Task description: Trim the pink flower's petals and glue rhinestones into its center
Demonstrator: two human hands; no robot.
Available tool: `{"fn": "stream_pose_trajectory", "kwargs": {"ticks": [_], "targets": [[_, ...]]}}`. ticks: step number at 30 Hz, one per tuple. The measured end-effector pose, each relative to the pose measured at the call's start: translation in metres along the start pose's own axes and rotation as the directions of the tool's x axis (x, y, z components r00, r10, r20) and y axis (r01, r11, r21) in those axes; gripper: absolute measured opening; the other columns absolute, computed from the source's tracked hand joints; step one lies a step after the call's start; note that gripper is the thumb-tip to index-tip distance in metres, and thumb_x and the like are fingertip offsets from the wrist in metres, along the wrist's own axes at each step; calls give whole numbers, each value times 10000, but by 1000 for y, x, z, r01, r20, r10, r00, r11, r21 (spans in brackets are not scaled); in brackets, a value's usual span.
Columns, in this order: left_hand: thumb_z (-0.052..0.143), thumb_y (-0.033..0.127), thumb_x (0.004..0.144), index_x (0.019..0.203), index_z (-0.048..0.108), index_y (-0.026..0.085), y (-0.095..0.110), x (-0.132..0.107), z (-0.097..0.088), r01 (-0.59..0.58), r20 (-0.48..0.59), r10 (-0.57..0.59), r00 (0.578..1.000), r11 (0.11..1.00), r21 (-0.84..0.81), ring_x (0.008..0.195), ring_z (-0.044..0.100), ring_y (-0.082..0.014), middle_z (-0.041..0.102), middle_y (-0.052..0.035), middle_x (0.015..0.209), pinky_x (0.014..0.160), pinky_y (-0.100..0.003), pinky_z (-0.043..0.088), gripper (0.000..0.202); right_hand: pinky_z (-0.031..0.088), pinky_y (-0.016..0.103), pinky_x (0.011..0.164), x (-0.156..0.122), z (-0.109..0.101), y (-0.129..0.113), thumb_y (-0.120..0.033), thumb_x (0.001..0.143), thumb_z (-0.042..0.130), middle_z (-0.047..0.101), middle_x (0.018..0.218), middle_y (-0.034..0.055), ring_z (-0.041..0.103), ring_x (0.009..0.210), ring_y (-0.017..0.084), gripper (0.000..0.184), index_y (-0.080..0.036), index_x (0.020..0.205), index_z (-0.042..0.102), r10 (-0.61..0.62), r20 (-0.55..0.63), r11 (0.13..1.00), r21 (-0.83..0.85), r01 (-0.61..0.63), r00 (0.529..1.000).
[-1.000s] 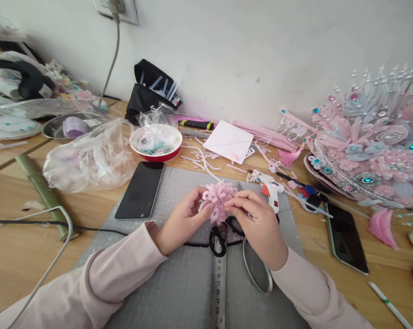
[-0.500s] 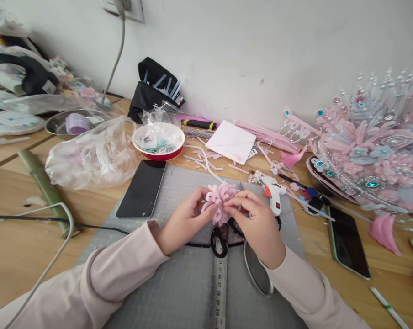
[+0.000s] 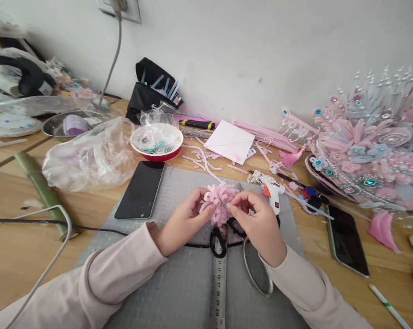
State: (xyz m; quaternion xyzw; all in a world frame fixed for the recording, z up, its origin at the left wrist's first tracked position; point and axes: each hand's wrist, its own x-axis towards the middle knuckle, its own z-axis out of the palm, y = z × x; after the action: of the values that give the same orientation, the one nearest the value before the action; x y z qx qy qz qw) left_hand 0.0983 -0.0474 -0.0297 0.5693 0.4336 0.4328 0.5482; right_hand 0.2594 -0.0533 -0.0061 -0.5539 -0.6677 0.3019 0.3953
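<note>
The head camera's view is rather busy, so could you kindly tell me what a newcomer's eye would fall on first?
Probably the large pink ornament with blue gems, at the right of the view. Next might come the fluffy pink flower near the centre, held by the left hand above the grey mat, the right hand's fingertips at its face. The red-sided bowl left of centre also stands out.

You have a pink, fuzzy-looking flower of looped petals (image 3: 217,194) between your left hand (image 3: 183,224) and right hand (image 3: 259,224), a small round blue-green gem (image 3: 224,205) near its middle.
</note>
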Motion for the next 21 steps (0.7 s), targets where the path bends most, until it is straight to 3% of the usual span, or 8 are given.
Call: {"fn": "stream_pose_trajectory", "kwargs": {"ticks": [6,13,21], "targets": [[511,338,790,932,543,168,2,0,0,-8,44,7,999,1000,22,802,532,-155,596,-30,863,736,-261,433,224,356,221,547,-1,1,-1,-145,739,574,513,648,-41,427,564,98,99,-200,667,536,-22,23,1000,-20,23,999],[510,340,778,805,580,156,6,0,-1,-7,28,4,1000,997,81,697,513,-145,585,-14,734,662,-249,428,198,366,224,552,-1,1,-2,-115,727,564,529,648,-37,437,563,103,115,-203,657,540,-69,12,996,-58,70,998],[529,323,771,878,595,168,6,-2,0,-23,47,19,999,997,79,762,549,-161,624,-28,820,701,-252,434,199,381,228,572,-1,1,-3,-91,729,536,554,684,-21,447,575,104,125,-201,671,541,-147,-2,983,-115,145,989]]}}
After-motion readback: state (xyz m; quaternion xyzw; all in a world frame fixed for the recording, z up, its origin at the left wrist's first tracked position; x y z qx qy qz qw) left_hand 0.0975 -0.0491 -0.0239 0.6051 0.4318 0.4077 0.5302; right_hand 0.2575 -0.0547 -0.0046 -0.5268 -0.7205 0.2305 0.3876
